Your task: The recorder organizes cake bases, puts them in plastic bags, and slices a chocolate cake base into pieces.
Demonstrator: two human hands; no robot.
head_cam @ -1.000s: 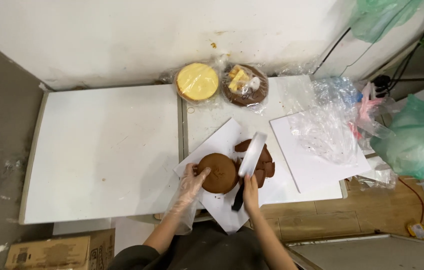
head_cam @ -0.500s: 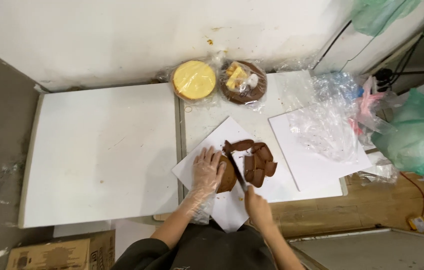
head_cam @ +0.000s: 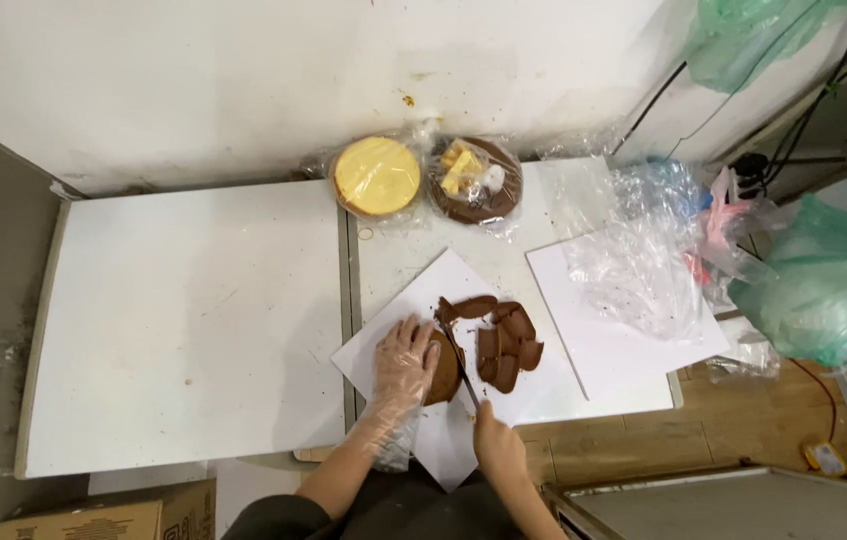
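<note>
Left hand (head_cam: 405, 362), in a clear glove, lies spread flat on the round brown cake (head_cam: 440, 368) on white paper (head_cam: 393, 315) at the surface's front edge. Right hand (head_cam: 499, 447) is closed around the knife (head_cam: 460, 362), blade against the cake's right side. Cake looks soft and crumbly; hold it flat from the top.

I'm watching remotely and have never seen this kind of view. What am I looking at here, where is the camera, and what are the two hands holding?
There is no machine. The camera sits on a person's head and looks down at their own two hands over a white table. The left hand, in a clear plastic glove, presses flat on a round brown cake lying on a white board. The right hand grips a knife whose blade lies along the cake's right edge. Cut brown pieces lie just right of the blade. Against the wall sit a wrapped yellow cake and a wrapped brown cake. Loose plastic wrap and a green bag lie at the right.
</note>
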